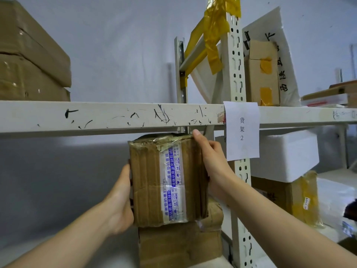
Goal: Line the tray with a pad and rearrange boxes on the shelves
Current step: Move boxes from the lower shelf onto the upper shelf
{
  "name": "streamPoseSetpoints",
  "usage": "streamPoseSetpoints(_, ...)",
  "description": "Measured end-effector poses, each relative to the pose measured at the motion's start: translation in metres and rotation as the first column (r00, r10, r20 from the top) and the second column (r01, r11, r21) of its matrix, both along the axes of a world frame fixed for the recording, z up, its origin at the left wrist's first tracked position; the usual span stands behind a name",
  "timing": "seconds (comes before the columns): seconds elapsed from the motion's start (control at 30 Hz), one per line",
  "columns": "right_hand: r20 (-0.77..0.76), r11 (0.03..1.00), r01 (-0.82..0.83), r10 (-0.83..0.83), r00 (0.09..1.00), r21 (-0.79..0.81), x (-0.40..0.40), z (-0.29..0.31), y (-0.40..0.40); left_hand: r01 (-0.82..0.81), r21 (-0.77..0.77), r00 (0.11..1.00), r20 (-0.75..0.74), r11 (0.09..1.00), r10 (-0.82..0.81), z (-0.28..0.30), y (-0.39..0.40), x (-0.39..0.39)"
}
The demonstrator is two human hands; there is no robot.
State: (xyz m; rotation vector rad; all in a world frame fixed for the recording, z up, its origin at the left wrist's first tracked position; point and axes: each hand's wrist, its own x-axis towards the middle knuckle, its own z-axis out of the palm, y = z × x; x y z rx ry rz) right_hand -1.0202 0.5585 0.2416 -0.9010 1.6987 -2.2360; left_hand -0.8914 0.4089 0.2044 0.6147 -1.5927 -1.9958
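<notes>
The shelf beam (116, 117) crosses the middle of the frame, and I read it as the main hazard: the taped box (168, 180) at centre sits just under it, so lifting straight up could jam its top edge. This box rests on 1 lower carton (179, 246), which may shift if I drag instead of lift. My left hand (120, 202) grips the box's left side; my right hand (210, 161) clamps the upper right edge, fingers hidden behind. The worn cardboard might buckle.
</notes>
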Motion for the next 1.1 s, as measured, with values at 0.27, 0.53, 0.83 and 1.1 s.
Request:
streamPoseSetpoints(0.27,0.037,1.000,0.001,-0.001,0.999,0.002,0.016,0.004,-0.008,-0.034,0.160,0.999,0.022,0.987,0.031,-0.002,-0.016,0.021)
streamPoseSetpoints(0.53,-0.006,0.995,-0.097,0.097,0.995,0.015,0.034,0.000,0.001,-0.068,0.247,0.996,0.077,0.967,0.051,-0.006,-0.013,0.045)
streamPoseSetpoints(0.83,-0.125,0.987,-0.146,0.153,0.980,0.061,0.087,-0.003,0.000,-0.065,0.195,0.998,0.011,0.979,0.064,-0.010,-0.021,0.098)
streamPoseSetpoints(1.1,-0.263,0.952,-0.265,0.297,0.918,0.150,0.154,-0.003,-0.027,-0.160,0.257,0.982,-0.057,0.953,0.180,-0.027,-0.039,0.167)
